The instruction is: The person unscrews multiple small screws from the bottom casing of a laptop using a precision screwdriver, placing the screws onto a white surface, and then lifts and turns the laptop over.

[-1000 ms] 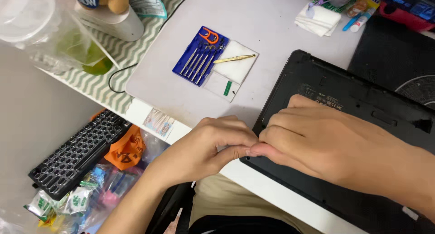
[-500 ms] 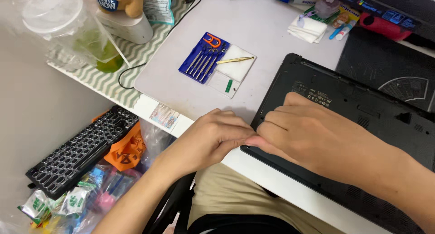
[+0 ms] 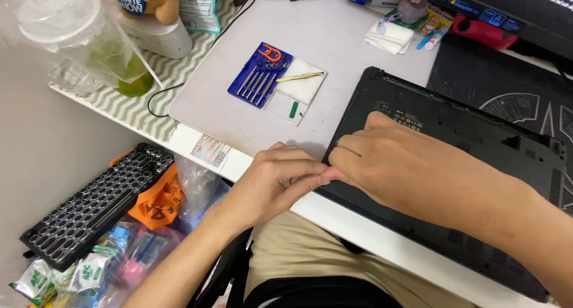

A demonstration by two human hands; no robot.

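Together, left hand [image 3: 280, 182] and right hand [image 3: 394, 165] — fingers curled — pinch the black laptop [image 3: 477, 147] corner.

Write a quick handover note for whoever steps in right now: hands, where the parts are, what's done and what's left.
Left hand: at the near left corner of the laptop, fingertips meeting the right hand's; whether it pinches anything is hidden.
Right hand: flat on the laptop's underside, fingers curled at that same corner.
Laptop lies bottom up at the desk's front edge, base cover on.
Screwdriver set sits on the grey mat, drivers in their slots; tweezers lie on the white pad beside it.
Done: nothing visibly removed.
Left: probably freeing that corner edge; no tool in hand.
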